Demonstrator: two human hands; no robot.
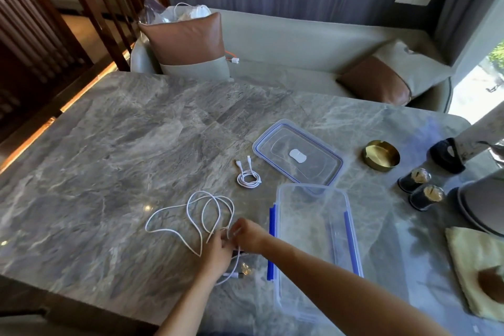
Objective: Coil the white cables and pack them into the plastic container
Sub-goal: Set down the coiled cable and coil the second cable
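left hand (218, 254), right hand (248, 236) both pinching loose white cable (187, 210) near desk's (136, 144) front edge | i'd be keeping loops small, even

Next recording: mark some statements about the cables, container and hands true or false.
1. A cable already lies inside the plastic container. False: the coiled cable lies on the table near the lid.
2. The lid is off the container. True.
3. Both the left hand and right hand hold the loose cable. True.
4. The brass ashtray sits left of the cables. False: it sits right of the lid.
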